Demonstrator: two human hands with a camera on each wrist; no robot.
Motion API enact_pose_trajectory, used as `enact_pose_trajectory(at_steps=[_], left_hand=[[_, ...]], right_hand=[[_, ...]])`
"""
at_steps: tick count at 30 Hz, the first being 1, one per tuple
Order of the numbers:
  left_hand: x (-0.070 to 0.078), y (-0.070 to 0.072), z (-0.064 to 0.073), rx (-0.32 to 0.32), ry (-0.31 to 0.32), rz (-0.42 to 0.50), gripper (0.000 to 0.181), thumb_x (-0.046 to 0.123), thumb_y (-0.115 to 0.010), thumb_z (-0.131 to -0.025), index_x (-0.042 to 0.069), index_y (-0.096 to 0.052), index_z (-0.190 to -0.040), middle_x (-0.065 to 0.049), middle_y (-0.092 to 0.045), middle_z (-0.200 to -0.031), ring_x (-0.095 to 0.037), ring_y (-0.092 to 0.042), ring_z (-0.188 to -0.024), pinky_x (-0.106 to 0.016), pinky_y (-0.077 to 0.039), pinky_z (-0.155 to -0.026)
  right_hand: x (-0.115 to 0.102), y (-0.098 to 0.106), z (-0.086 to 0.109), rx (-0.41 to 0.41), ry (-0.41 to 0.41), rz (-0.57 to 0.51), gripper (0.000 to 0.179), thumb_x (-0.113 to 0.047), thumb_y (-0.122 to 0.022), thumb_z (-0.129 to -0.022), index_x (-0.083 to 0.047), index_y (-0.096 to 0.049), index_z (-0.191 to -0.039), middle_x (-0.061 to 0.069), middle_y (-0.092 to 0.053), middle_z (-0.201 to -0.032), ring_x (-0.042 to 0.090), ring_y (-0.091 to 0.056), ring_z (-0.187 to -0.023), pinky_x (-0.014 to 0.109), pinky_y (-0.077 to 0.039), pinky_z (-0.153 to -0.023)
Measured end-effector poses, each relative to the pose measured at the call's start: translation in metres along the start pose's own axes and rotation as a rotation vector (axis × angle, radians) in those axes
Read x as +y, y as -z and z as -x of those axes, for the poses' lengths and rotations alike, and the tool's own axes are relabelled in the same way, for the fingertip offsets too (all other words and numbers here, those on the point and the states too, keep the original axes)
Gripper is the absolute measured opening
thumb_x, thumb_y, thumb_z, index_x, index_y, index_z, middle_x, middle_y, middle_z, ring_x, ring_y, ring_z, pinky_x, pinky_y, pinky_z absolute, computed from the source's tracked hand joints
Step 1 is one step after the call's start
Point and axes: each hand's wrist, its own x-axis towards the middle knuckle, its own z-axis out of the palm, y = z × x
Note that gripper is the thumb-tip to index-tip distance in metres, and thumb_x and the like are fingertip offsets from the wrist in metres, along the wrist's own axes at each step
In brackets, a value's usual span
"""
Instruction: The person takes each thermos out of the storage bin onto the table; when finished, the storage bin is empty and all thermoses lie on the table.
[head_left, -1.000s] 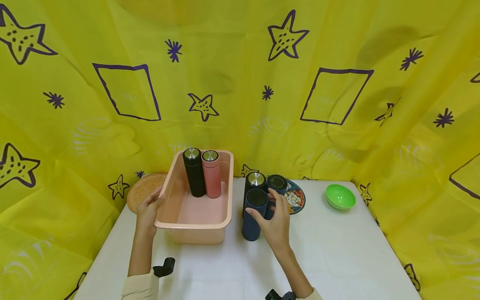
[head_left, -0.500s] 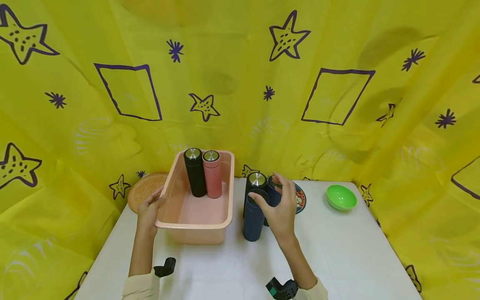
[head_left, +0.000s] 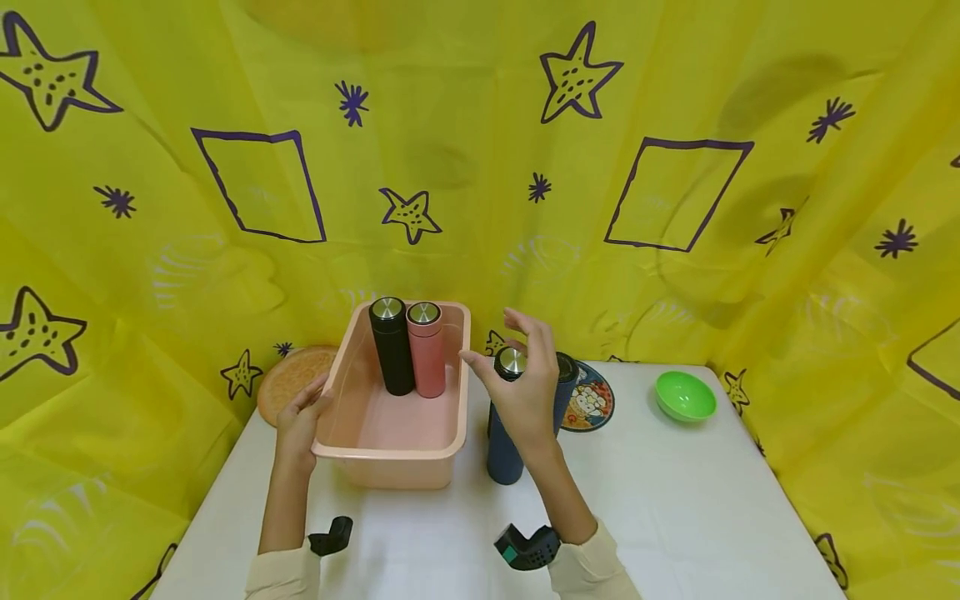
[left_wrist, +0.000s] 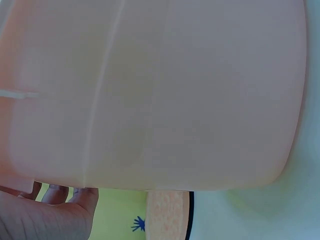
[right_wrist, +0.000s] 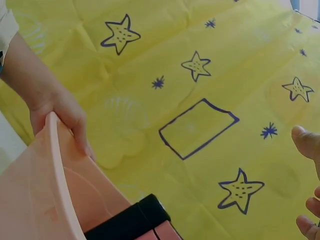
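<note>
My left hand grips the left rim of a pink plastic tub; in the left wrist view the fingers wrap its edge. Inside the tub a black bottle and a pink bottle, both with silver-topped lids, stand side by side. My right hand is raised with thumb and fingers spread apart, holding nothing. It overlaps several bottles right of the tub: a dark blue one in front, a black one with a silver-topped lid, and another dark blue one, partly hidden.
A round orange-brown mat lies behind the tub at the left. Behind the loose bottles is a round patterned plate. A green bowl sits at the back right of the white table. A yellow curtain surrounds the table.
My right hand was among the dark bottles at the right; it has since risen and moved left, with thumb and fingers spread. The left hand keeps its grip on the tub.
</note>
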Motion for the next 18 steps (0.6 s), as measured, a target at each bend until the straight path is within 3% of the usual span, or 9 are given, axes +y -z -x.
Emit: enact_pose_trajectory(at_steps=[8, 18], left_hand=[[0.001, -0.001, -0.002, -0.008, -0.002, -0.007, 0.052, 0.022, -0.058, -0.099, 0.014, -0.044, -0.148, 0.015, -0.055, -0.116, -0.004, -0.053, -0.105, -0.018, -0.047, -0.087], [-0.001, 0.0, -0.002, -0.012, 0.009, 0.003, 0.052, 0.023, -0.057, -0.099, 0.015, -0.043, -0.149, 0.01, -0.052, -0.124, -0.005, -0.052, -0.107, -0.017, -0.048, -0.087]], right_hand=[[0.006, -0.031, -0.006, -0.053, -0.033, -0.103, 0.063, -0.015, -0.086, -0.074, -0.005, -0.057, -0.13, 0.017, -0.057, -0.12, 0.027, -0.055, -0.115, 0.042, -0.054, -0.092], [0.026, -0.068, -0.002, -0.081, -0.194, -0.233, 0.057, -0.003, -0.078, -0.08, 0.004, -0.054, -0.131, 0.023, -0.056, -0.124, 0.036, -0.054, -0.116, 0.052, -0.051, -0.094]])
